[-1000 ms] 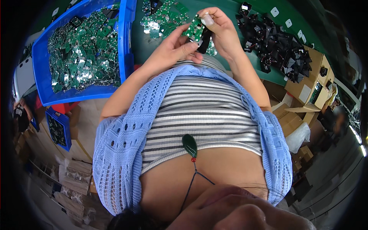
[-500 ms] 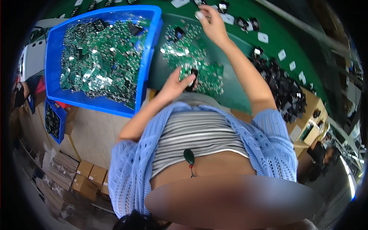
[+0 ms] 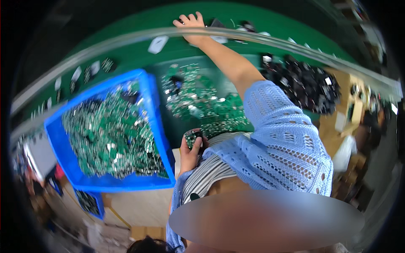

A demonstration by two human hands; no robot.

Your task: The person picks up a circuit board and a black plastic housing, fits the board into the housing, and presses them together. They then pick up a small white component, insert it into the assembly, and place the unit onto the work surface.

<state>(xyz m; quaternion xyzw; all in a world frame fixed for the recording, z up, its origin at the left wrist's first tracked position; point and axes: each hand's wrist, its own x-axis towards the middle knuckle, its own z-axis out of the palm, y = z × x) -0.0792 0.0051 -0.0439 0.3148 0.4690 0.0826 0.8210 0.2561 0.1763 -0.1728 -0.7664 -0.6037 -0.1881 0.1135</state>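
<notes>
My left hand [image 3: 190, 155], near my body, is closed around a small green circuit board [image 3: 192, 137] with a black part on it. My right arm stretches far forward beneath a rail, and my right hand [image 3: 192, 30] is over the green belt [image 3: 139, 20] with its fingers spread. A small dark bit shows by those fingertips, too blurred to name. Beside that hand lie a black piece [image 3: 217, 23] and a white card partly behind my wrist. Between my hands, a loose heap of green circuit boards [image 3: 192, 95] covers part of the green worktop.
A blue bin [image 3: 160, 126] full of circuit boards stands at the left. A pile of black parts [image 3: 301, 84] lies at the right, beside a cardboard box [image 3: 333, 122]. The pale rail [image 3: 270, 39] crosses above the belt. A white card [image 3: 158, 44] and several dark parts lie along the belt.
The view has swung. My right hand has reached farther over the belt and leftward, its fingers now spread. My left hand has drawn closer to my body, still holding the board.
</notes>
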